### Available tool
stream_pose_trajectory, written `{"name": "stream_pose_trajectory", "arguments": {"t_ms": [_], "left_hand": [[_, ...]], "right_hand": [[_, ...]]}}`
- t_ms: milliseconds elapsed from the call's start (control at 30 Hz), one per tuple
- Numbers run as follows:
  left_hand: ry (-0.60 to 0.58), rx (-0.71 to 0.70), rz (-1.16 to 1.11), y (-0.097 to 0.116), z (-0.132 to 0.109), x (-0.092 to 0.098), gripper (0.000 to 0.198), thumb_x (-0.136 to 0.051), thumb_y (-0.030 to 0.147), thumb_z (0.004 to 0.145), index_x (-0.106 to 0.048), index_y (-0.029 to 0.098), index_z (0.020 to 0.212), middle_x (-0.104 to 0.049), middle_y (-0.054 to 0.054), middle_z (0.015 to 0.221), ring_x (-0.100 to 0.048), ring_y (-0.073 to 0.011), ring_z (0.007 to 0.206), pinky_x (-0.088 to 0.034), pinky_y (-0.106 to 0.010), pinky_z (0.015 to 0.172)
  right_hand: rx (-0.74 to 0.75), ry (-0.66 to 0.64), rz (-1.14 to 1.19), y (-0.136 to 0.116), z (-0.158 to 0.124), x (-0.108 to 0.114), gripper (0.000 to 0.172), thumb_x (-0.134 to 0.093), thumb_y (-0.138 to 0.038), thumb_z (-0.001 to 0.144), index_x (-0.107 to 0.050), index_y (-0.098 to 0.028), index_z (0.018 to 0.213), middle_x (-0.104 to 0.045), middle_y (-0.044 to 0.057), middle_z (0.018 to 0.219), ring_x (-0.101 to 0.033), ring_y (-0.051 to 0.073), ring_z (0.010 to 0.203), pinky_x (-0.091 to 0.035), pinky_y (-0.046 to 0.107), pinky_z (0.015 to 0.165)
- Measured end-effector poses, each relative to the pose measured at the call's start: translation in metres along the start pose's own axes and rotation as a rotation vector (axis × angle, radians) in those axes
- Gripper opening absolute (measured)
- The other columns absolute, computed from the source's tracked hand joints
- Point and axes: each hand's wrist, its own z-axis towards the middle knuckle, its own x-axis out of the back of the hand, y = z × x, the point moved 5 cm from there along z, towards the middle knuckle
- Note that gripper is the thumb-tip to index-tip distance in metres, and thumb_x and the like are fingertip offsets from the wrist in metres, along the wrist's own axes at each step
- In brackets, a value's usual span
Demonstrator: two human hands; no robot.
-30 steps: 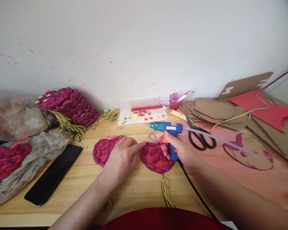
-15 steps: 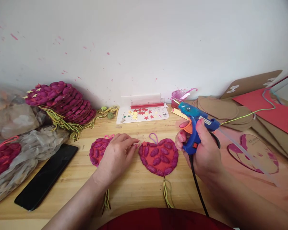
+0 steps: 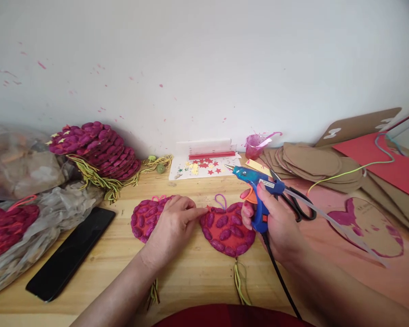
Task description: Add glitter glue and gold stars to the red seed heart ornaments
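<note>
The blue glue gun (image 3: 261, 200) is gripped in my right hand (image 3: 276, 218), its metal tip pointing left and up above the table. A clear glue stick trails from its back. My left hand (image 3: 177, 222) stretches its index finger to a small red star (image 3: 209, 208) at the upper left edge of a red heart (image 3: 230, 230) trimmed with purple pieces. The other left fingers curl underneath, partly hidden. This heart has a purple loop on top and a yellow-green yarn tassel below. A second similar heart (image 3: 145, 218) lies partly behind my left hand.
Stacked purple hearts (image 3: 102, 147) stand at the back left, near plastic bags (image 3: 17, 159) and a black phone (image 3: 71, 254). Loose stars lie on white paper (image 3: 177, 170) by the wall. To the right are a pink cup (image 3: 254, 146), scissors (image 3: 298, 204) and cardboard shapes (image 3: 310, 159).
My left index finger has come to the red star on the heart. The glue gun has moved left and slightly down, so the scissors behind it show more.
</note>
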Motion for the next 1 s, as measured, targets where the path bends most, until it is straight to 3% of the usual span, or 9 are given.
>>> {"name": "stream_pose_trajectory", "arguments": {"t_ms": [300, 533, 733, 833, 900, 1000], "left_hand": [[0.003, -0.019, 0.081, -0.001, 0.0, 0.001, 0.028, -0.055, 0.016, 0.098, -0.078, 0.029, 0.107, -0.066, -0.005, 0.087, -0.058, -0.0189, 0.084, -0.045, -0.035, 0.077], [0.02, 0.089, 0.156, -0.016, 0.009, 0.029, 0.015, -0.061, 0.023, 0.095, -0.075, 0.021, 0.092, -0.073, -0.004, 0.082, -0.063, -0.0192, 0.077, -0.045, -0.036, 0.075], [-0.008, 0.097, 0.289, -0.037, 0.03, 0.039, 0.031, -0.059, 0.03, 0.095, -0.067, 0.019, 0.068, -0.068, -0.005, 0.07, -0.059, -0.0205, 0.07, -0.045, -0.035, 0.071], [0.026, 0.022, 0.249, -0.039, 0.041, 0.034, 0.021, -0.055, 0.02, 0.094, -0.075, 0.019, 0.091, -0.072, -0.007, 0.087, -0.064, -0.0219, 0.083, -0.049, -0.036, 0.079], [0.039, 0.01, 0.259, -0.042, 0.048, 0.031, 0.025, -0.054, 0.016, 0.093, -0.075, 0.019, 0.108, -0.074, -0.008, 0.097, -0.065, -0.0237, 0.091, -0.05, -0.039, 0.085], [0.018, 0.06, 0.346, -0.051, 0.055, 0.029, 0.023, -0.058, 0.021, 0.092, -0.075, 0.018, 0.108, -0.075, -0.01, 0.096, -0.064, -0.0265, 0.089, -0.05, -0.042, 0.085]], "right_hand": [[-0.055, -0.015, 0.042, 0.007, 0.004, 0.002, 0.042, -0.07, -0.061, 0.081, -0.061, -0.02, 0.083, -0.055, -0.002, 0.055, -0.047, 0.011, 0.048, -0.034, 0.021, 0.045], [-0.069, -0.015, 0.02, 0.007, 0.003, 0.002, 0.043, -0.071, -0.061, 0.081, -0.062, -0.019, 0.081, -0.056, -0.001, 0.056, -0.047, 0.011, 0.047, -0.034, 0.021, 0.044], [-0.042, 0.03, 0.018, 0.006, 0.004, 0.003, 0.043, -0.074, -0.061, 0.078, -0.06, -0.02, 0.078, -0.056, -0.002, 0.055, -0.046, 0.011, 0.047, -0.036, 0.021, 0.043], [-0.048, 0.026, 0.013, 0.006, 0.004, 0.002, 0.044, -0.074, -0.062, 0.078, -0.06, -0.021, 0.078, -0.056, -0.002, 0.054, -0.046, 0.011, 0.047, -0.036, 0.021, 0.043], [-0.062, 0.027, 0.01, 0.007, 0.005, 0.003, 0.044, -0.073, -0.062, 0.078, -0.06, -0.02, 0.078, -0.056, -0.002, 0.054, -0.047, 0.011, 0.047, -0.036, 0.021, 0.043], [-0.073, 0.035, 0.008, 0.007, 0.005, 0.003, 0.044, -0.073, -0.061, 0.079, -0.059, -0.02, 0.077, -0.056, -0.002, 0.055, -0.047, 0.01, 0.047, -0.035, 0.02, 0.043]]}}
